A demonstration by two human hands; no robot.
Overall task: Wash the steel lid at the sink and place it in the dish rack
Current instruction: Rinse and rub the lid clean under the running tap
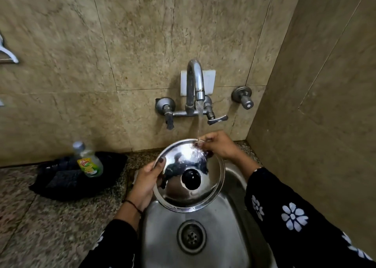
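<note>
So I had the steel lid [189,176] up over the sink [203,237], tilted toward me with its black knob [190,179] facing up. My left hand [146,183] was gripping it by the left rim, thumb hooked over the top edge and the rest of the fingers tucked underneath. My right hand [218,145] was at the far edge of the lid, fingers pinched down on the rim right where the water [199,121] was landing, so it was splashing off the steel around my fingertips. The tap [195,84] was running a thin stream straight down onto that spot.

The lid sat above the back half of the basin, with the drain [191,236] open below it, nearer to me. Off to my left on the speckled counter [40,216] was a dish soap bottle [88,159] standing upright in a black tray [77,176] thing, well apart from the sink. Tiled wall [142,33] behind everything, and both my sleeves [295,212] were black with white flowers.
</note>
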